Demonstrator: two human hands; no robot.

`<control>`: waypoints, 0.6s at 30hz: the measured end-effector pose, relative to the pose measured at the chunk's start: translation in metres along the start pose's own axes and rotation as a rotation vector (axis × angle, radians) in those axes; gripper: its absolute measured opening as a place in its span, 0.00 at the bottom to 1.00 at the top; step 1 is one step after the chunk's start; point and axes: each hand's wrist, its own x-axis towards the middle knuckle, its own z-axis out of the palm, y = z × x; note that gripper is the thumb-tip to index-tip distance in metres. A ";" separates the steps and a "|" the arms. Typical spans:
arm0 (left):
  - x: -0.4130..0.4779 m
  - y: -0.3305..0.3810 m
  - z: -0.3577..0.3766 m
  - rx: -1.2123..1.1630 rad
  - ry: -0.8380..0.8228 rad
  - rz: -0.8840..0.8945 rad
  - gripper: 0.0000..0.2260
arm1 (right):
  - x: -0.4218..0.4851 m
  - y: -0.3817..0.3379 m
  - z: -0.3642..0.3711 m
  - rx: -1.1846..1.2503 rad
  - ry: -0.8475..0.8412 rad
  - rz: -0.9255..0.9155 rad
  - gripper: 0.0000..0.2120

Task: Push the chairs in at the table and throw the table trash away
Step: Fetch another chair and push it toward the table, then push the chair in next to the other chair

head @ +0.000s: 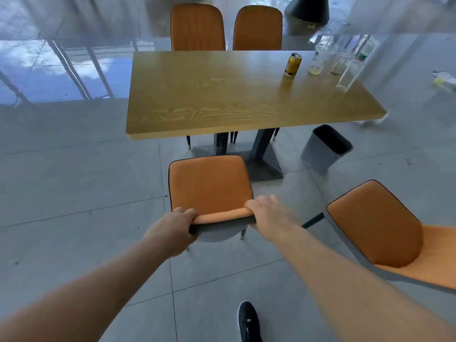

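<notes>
An orange chair [209, 183] stands just short of the near edge of the wooden table [222, 99]. My left hand [176, 228] grips the left end of its backrest top. My right hand [265, 213] holds the right end. A second orange chair [375, 230] stands pulled out and turned at the right. Two more orange chairs [197, 28] [257, 28] sit pushed in at the far side. On the table's far right stand a yellow can [293, 64], two clear glasses [318, 60] [341, 61] and a clear plastic bottle [351, 74].
A grey trash bin [323, 151] stands on the floor under the table's right corner. The table's dark pedestal base [259, 161] lies just beyond the chair seat. My dark shoe [248, 322] is on the grey tiles. Litter [444, 81] lies on the floor far right.
</notes>
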 end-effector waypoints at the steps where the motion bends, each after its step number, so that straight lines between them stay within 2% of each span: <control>1: 0.008 0.006 -0.002 -0.011 0.007 -0.013 0.08 | 0.010 0.010 -0.005 -0.004 0.002 -0.020 0.05; 7: 0.038 0.027 -0.012 -0.027 -0.015 -0.104 0.12 | 0.050 0.053 -0.017 -0.062 0.035 -0.203 0.06; 13: 0.033 0.044 -0.014 -0.014 -0.077 -0.268 0.20 | 0.050 0.061 -0.009 -0.108 0.040 -0.308 0.12; 18: 0.021 0.083 -0.016 0.085 -0.047 -0.358 0.31 | 0.040 0.083 -0.022 -0.002 -0.078 -0.251 0.30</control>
